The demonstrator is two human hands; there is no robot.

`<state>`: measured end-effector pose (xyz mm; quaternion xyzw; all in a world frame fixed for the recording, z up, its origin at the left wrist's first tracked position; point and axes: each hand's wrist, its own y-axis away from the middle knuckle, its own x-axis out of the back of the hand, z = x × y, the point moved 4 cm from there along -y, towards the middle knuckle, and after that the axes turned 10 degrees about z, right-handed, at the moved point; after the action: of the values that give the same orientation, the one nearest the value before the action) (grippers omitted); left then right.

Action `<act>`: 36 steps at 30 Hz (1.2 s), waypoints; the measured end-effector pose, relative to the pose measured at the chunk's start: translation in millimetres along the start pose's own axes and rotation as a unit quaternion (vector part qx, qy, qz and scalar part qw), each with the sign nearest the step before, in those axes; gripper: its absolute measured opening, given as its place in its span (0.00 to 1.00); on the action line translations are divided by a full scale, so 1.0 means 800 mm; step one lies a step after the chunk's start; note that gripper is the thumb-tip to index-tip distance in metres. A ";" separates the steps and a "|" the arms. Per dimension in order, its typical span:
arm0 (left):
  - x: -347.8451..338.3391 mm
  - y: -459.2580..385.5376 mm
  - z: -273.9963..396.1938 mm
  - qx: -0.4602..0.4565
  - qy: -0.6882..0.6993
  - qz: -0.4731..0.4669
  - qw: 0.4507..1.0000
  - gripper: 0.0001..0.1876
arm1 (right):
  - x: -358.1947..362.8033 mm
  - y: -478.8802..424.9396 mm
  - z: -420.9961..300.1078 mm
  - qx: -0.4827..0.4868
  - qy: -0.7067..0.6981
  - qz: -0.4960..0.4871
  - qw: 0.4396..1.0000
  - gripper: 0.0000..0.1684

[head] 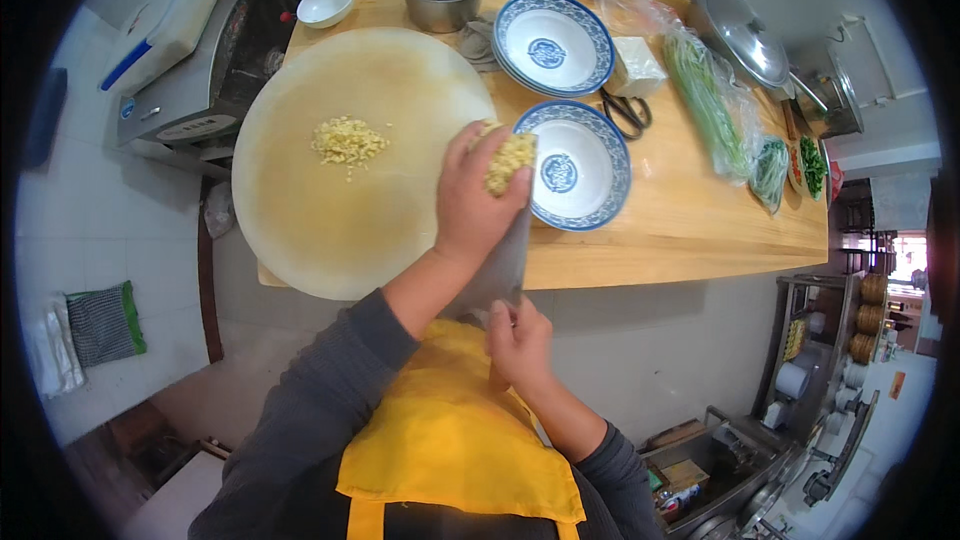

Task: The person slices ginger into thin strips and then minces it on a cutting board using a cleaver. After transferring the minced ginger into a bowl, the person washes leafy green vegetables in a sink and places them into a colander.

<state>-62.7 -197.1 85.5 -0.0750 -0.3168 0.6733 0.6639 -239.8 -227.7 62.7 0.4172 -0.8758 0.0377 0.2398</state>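
Note:
In my right hand (521,341) is the wooden handle of a cleaver, its broad steel blade (504,259) pointing away from me. Chopped garlic (510,163) lies heaped on the far part of the blade. Cupped around that heap, my left hand (476,199) steadies it over the right edge of the round chopping board (337,232). A smaller pile of chopped garlic (349,141) rests left of the board's middle. Right beside the blade stands a white bowl with a blue patterned rim (581,165); its inside looks bare.
Behind are stacked patterned bowls (553,45), a steel pot of dark liquid (442,7) and a small white bowl (326,4). Scissors (628,112), a white block (636,69) and bagged greens (709,101) lie rightward on the wooden table (675,232). A steel machine (202,105) stands left.

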 end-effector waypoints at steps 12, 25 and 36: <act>-0.162 0.021 0.014 0.039 -0.126 -0.183 0.974 0.31 | 0.095 -0.050 0.008 -0.266 -0.214 -0.064 0.938 0.12; -0.161 -0.039 -0.053 0.363 0.330 -0.064 0.869 0.21 | 0.172 0.029 0.069 -0.238 -0.199 -0.079 0.947 0.11; 0.109 -0.108 -0.211 0.398 0.484 0.054 0.777 0.18 | -0.013 -0.055 0.008 -0.138 -0.087 -0.134 0.978 0.17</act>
<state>89.1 -67.1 25.4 -0.1367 0.3470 0.6491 0.6630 -203.8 -250.3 46.2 0.4953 -0.8263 -0.1520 0.2210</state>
